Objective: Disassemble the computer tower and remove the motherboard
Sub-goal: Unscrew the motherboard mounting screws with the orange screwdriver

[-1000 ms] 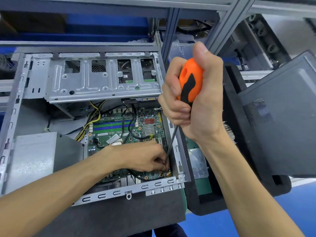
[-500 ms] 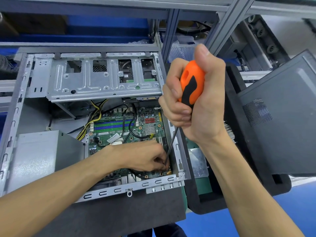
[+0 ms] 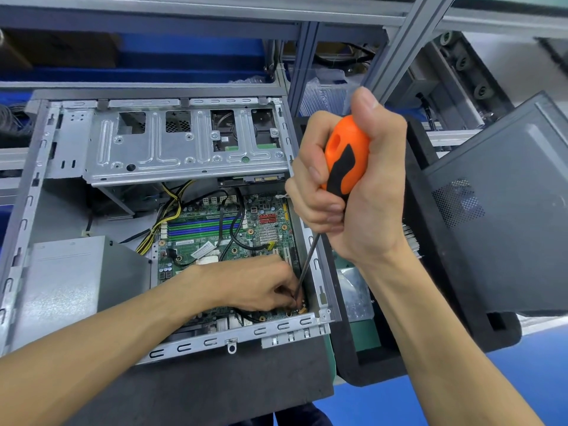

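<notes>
Orange screwdriver (image 3: pixel 345 158) in right hand (image 3: pixel 356 192); left hand (image 3: pixel 261 285) steadies tip on motherboard (image 3: pixel 221 235).

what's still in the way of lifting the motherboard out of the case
Black cables cross the motherboard, the drive cage overhangs its far edge, and the left hand rests on it, steadying the screwdriver.

Both forearms bare, no sleeves, no gloves in frame. Left hand (image 3: pixel 261 287) and right hand (image 3: pixel 353 192): no rings, no watch, no wristband visible. Right thumbnail short and plain, and the right fingernails that show are trimmed, unpainted. Wrist creases visible on the right wrist. Left fingertips too tucked under to read. At the bottom edge between the arms, a patch of dark navy clothing (image 3: pixel 295 418); garment type unclear.
</notes>
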`<state>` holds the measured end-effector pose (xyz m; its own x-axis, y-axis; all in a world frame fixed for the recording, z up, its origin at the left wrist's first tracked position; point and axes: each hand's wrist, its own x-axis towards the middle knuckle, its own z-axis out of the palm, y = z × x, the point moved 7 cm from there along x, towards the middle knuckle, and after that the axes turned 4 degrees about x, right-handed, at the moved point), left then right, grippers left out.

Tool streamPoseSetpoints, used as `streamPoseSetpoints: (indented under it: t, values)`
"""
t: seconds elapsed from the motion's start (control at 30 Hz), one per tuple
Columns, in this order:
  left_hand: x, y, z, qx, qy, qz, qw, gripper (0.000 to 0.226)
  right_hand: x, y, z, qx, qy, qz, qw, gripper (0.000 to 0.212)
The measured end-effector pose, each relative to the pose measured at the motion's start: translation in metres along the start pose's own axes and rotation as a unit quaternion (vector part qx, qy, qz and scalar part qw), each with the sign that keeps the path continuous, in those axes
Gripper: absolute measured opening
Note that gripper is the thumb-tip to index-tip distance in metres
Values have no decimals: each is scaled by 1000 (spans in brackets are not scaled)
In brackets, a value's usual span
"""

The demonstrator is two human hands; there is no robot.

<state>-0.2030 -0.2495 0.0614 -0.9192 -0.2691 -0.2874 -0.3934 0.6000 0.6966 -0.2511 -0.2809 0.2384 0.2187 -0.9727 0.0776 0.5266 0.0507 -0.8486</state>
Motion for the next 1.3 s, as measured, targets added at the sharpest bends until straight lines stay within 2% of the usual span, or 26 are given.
streamPoseSetpoints:
  t: [0.13,0.33,0.53,0.63,0.67,0.73,0.8,0.83,0.93,1.03,1.2,1.3]
  values:
    - [-1,0,1,-2,0,3,1000,14,-2,1,2,2,-11,12,1000,48]
    - [-3,9,-5,40,15,26,999,17,-8,0,15,-13,-78,64,995,47]
    - [-1,17,-3,55,4,38,998,14,-19,-6,18,21,-54,27,998,31]
    - [-7,15,-9,57,-32,-2,998,10,-22,2,26,52,-92,31,994,42]
    - [-12,15,-21,46,-21,-19,999,12,-23,4,29,51,-105,38,992,44]
    - [-28,20,-61,-21,74,-34,996,15,-22,7,33,49,-128,51,989,47]
    - [-53,40,-100,-120,175,-10,977,17,-22,8,38,55,-154,70,984,49]
    - [-64,51,-111,-137,200,9,970,17,-22,10,41,58,-171,87,980,49]
    - [-77,75,-108,-167,180,27,969,13,-24,13,50,76,-223,132,963,48]
    - [-80,79,-88,-216,172,28,961,24,-27,8,48,93,-228,132,960,48]
    - [-80,89,-71,-203,279,18,939,15,-36,0,46,92,-225,85,966,43]
    - [-77,90,-66,-203,315,1,927,8,-40,-3,45,43,-201,60,977,42]
